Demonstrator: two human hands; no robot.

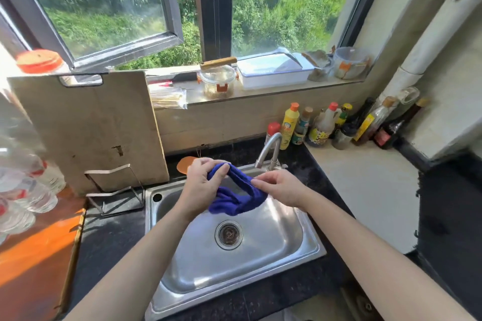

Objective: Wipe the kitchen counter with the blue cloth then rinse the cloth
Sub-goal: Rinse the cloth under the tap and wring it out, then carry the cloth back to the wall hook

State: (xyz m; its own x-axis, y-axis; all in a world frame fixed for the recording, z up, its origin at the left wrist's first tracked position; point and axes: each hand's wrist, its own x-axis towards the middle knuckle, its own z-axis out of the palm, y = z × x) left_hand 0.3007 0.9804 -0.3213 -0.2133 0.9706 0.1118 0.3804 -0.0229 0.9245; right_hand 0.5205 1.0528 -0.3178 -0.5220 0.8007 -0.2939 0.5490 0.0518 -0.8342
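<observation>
Both my hands hold the blue cloth (236,197) above the steel sink (276,250). My left hand (202,182) grips its bunched upper left end. My right hand (280,187) pinches the right end between thumb and fingers. The cloth sags between them in a twisted loop over the back half of the basin. The tap (270,150) stands just behind the cloth, and I see no water running from it. The dark speckled counter (109,237) surrounds the sink.
A wooden cutting board (91,130) leans in a metal rack (114,190) at left. Several sauce bottles (339,125) line the back right corner. Jars and a white box (273,70) sit on the windowsill. An orange tray (34,255) and plastic bottles (23,190) lie at far left.
</observation>
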